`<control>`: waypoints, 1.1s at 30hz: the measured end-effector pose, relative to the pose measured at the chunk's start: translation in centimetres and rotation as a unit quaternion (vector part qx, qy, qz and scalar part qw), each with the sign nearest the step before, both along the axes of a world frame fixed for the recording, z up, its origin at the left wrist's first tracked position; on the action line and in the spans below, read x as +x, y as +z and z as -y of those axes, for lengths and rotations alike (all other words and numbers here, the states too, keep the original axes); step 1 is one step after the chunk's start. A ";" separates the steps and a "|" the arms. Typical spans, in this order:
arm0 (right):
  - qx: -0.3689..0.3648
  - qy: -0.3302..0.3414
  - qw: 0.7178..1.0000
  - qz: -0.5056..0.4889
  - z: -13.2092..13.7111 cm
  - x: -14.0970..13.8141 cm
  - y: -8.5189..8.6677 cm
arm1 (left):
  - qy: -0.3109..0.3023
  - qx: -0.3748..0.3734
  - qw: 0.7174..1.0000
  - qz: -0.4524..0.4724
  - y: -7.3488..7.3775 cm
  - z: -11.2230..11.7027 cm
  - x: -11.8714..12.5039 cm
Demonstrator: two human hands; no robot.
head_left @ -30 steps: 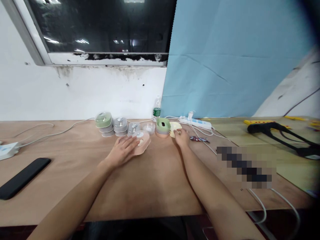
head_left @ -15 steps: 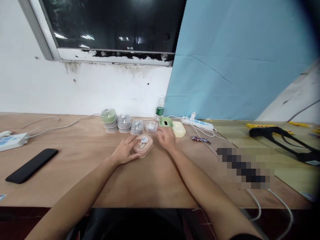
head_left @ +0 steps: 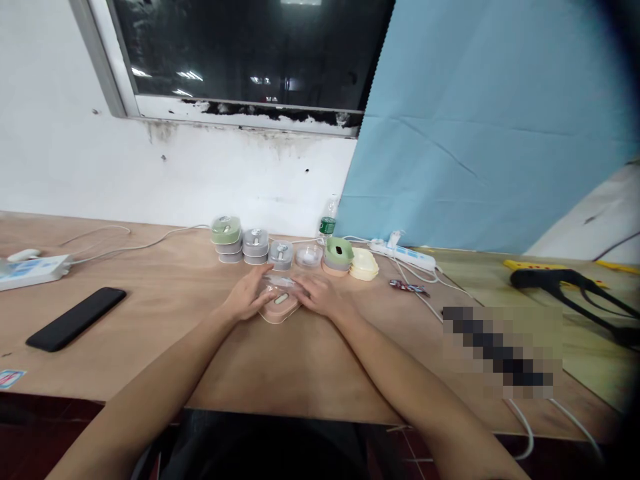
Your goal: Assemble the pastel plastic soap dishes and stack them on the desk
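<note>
A pink lidded box [head_left: 278, 312] with a clear top lies on the table in front of me, between my two hands. My left hand [head_left: 246, 293] grips its left side, thumb at the near edge and fingers along the far left. On the right side, my right hand [head_left: 320, 295] has its fingers bent over the lid's edge. The lid's far part is partly covered by my fingers. Just behind stand a grey lidded box [head_left: 281, 255] and a clear lid [head_left: 309, 256].
Stacked green and grey boxes [head_left: 226, 231] and a grey pair [head_left: 255, 245] stand back left. Right are an open green box [head_left: 339, 249], pale yellow trays [head_left: 364, 265], a bottle [head_left: 327, 225], a power strip [head_left: 405, 252] and a wrapper [head_left: 409, 287]. A black phone [head_left: 77, 319] lies left.
My right hand has come back from beside the clear lid onto the pink box. My left hand has stayed at the box's left side. The view has shifted slightly.
</note>
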State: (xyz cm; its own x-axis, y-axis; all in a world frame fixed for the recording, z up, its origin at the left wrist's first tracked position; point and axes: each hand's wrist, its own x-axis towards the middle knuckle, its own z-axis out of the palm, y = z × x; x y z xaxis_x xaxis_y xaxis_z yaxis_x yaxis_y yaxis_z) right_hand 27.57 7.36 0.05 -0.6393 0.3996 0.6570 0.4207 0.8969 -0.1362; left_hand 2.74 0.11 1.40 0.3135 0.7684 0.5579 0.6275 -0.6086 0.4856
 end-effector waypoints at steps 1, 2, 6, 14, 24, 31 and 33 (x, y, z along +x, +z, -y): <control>-0.005 -0.017 0.999 -0.028 0.1 -0.3 -0.2 | -0.004 0.006 1.000 0.015 -0.2 -0.1 0.0; -0.014 -0.031 0.998 -0.056 0.2 -0.5 -0.3 | -0.008 0.011 0.999 0.031 -0.4 -0.2 0.0; -0.031 -0.053 0.990 -0.123 1.0 -1.4 -0.6 | -0.002 -0.001 0.998 0.064 -0.9 -0.5 0.3; 0.059 0.020 0.998 -0.022 0.9 -1.4 0.0 | 0.094 -0.077 0.917 0.379 -0.5 -1.7 0.7; -0.022 -0.166 0.973 -0.159 -1.6 -0.7 -1.2 | 0.024 -0.112 0.983 0.140 -1.0 -0.6 0.8; -0.072 -0.273 0.939 -0.197 -4.8 0.7 -1.8 | 0.016 -0.098 0.995 -0.026 -0.7 0.1 1.6; -0.072 -0.288 0.934 -0.199 -5.2 0.6 -1.9 | 0.014 -0.097 0.995 -0.027 -0.8 0.0 1.6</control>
State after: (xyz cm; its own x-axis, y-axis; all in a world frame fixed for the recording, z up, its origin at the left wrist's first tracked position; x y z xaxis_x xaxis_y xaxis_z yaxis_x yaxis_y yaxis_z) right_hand 28.13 12.51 -1.83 -0.0084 0.7043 0.7099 0.7183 0.4981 -0.4857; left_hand 4.35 0.12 0.58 0.3168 0.8690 0.3801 0.6713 -0.4886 0.5574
